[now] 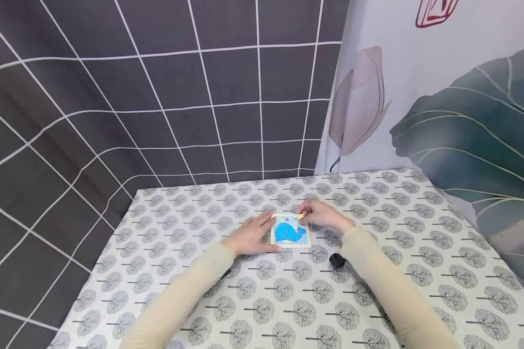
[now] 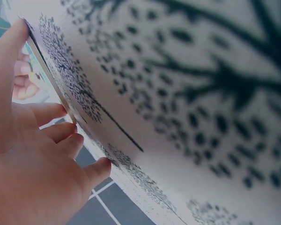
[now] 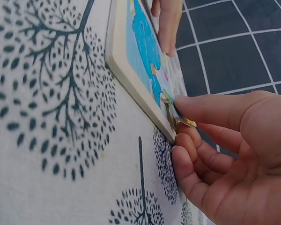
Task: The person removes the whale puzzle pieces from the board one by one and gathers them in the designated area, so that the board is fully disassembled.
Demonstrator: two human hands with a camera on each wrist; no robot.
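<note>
A small square whale puzzle [image 1: 290, 233] with a pale wooden frame lies flat on the tablecloth, showing a blue whale on a light blue ground. My left hand [image 1: 252, 236] rests at its left side, thumb by the near corner and the fairly straight fingers along the far left edge. At the far right corner my right hand [image 1: 323, 215] pinches a thin puzzle piece [image 3: 186, 122] with yellow on it between thumb and fingers. The piece is tilted up at the corner, and a brown patch shows beside it. My fingers hide most of the piece.
The tablecloth [image 1: 262, 295] is white with a grey tree print. A small black object [image 1: 337, 261] is by the right wrist. Behind the table hangs a dark curtain [image 1: 231, 77] with white grid lines; a pale curtain [image 1: 371, 29] with leaf prints hangs at the right.
</note>
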